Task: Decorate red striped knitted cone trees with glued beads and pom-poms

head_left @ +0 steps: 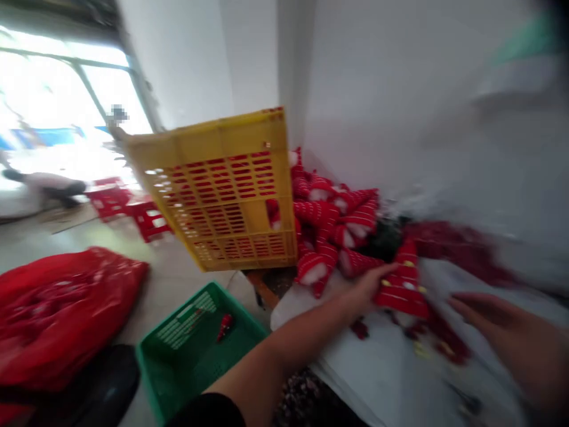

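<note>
My left hand reaches across the white-covered table and grips a red knitted hat-shaped piece with white lines and small yellow and white dots. To the right, my right hand hovers over the table with its fingers apart, holding nothing; it is blurred. Behind my left hand lies a heap of red and white striped stuffed pieces. They spill beside a yellow crate tipped on its side, with more red seen through its slots. Small dark red pieces lie below the held one.
A green crate with one small red item stands lower left, beside a red plastic bag. Red stools and a bending person are farther back. Dark red netting lies by the wall; a dark tool sits lower right.
</note>
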### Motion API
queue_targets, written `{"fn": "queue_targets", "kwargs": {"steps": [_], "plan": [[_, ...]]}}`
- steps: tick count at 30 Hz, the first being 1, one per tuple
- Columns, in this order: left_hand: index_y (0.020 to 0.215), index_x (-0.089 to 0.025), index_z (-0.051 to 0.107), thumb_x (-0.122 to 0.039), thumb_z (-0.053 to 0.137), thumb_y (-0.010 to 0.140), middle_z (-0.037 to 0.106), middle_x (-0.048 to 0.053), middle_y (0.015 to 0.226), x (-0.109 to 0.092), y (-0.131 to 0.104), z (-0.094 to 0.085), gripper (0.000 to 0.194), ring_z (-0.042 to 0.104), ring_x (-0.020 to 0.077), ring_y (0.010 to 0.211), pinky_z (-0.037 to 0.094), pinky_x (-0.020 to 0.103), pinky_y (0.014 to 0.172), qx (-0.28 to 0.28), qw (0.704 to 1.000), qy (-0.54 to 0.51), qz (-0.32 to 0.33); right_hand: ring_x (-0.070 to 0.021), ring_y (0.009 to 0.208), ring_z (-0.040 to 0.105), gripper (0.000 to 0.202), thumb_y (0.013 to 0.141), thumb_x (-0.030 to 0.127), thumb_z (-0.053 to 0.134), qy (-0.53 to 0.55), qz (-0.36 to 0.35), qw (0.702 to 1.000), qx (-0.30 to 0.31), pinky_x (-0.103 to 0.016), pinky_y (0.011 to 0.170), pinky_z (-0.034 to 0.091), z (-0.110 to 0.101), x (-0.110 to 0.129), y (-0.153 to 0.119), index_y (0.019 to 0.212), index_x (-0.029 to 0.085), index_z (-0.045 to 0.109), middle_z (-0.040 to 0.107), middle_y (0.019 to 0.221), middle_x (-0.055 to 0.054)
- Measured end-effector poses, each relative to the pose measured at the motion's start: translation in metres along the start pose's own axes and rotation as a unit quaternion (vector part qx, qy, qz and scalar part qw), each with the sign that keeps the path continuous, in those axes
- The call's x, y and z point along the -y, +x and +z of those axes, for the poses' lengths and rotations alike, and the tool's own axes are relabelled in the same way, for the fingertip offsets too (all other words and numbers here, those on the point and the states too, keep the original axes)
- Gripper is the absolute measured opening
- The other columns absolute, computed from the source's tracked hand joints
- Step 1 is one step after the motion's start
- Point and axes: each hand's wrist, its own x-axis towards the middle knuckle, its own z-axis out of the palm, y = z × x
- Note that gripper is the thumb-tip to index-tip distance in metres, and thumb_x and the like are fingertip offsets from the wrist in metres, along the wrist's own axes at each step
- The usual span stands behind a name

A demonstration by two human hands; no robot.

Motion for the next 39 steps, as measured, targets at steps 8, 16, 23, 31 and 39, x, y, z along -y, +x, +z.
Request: {"fn": "queue_targets", "kwargs": {"steps": [8, 16, 23, 31, 39], "plan": [[0.104, -0.01, 0.072, -0.031, 0.06, 0.095, 0.077, 0.01, 0.08, -0.016, -0.019, 0.022, 0.026, 0.074, 0.0244, 0.068, 0.061, 0.035, 0.073, 0.018, 0.999, -0.036, -0.029, -0.0276, 0.073, 0.073, 0.057, 0.066, 0.073, 0.079, 0.103, 0.062, 0.993, 0.014, -0.043, 0.071, 0.06, -0.013, 0.03, 0.003, 0.083, 0.019, 0.077, 0.079, 0.084, -0.01], [0.117, -0.012, 0.072, -0.034, 0.066, 0.093, 0.08, 0.01, 0.088, -0.015, -0.026, 0.027, 0.033, 0.077, 0.0285, 0.078, 0.064, 0.039, 0.076, -0.002, 1.0, 0.004, -0.026, -0.021, 0.065, 0.067, 0.027, 0.077, 0.047, 0.077, 0.14, 0.019, 0.99, 0.027, -0.034, 0.064, 0.055, 0.001, 0.038, -0.001, 0.08, 0.02, 0.076, 0.075, 0.076, -0.005], [0.117, -0.012, 0.071, -0.031, 0.069, 0.092, 0.079, 0.01, 0.089, -0.017, -0.029, 0.03, 0.031, 0.077, 0.0273, 0.076, 0.064, 0.038, 0.076, -0.017, 1.0, -0.004, -0.007, -0.0225, 0.081, 0.071, 0.02, 0.086, 0.038, 0.068, 0.122, -0.04, 0.991, 0.026, -0.033, 0.074, 0.056, 0.001, 0.03, 0.002, 0.082, 0.021, 0.079, 0.077, 0.088, -0.007], [0.1, -0.013, 0.071, -0.028, 0.064, 0.092, 0.077, 0.009, 0.083, -0.033, -0.026, 0.028, 0.019, 0.077, 0.0255, 0.077, 0.064, 0.038, 0.079, -0.037, 0.995, -0.069, 0.064, -0.0184, 0.076, 0.072, 0.02, 0.083, 0.008, 0.062, -0.104, -0.023, 0.951, 0.289, -0.027, 0.076, 0.052, 0.006, 0.001, -0.006, 0.085, 0.019, 0.079, 0.079, 0.086, -0.003], [0.1, -0.012, 0.07, -0.025, 0.061, 0.093, 0.077, 0.008, 0.081, -0.031, -0.03, 0.033, 0.018, 0.077, 0.0257, 0.082, 0.063, 0.038, 0.084, -0.041, 0.995, -0.07, 0.053, -0.0243, 0.08, 0.07, 0.024, 0.079, 0.001, 0.059, -0.202, -0.099, 0.892, 0.392, -0.03, 0.073, 0.046, 0.019, 0.008, -0.027, 0.08, 0.017, 0.077, 0.078, 0.085, -0.009]]}}
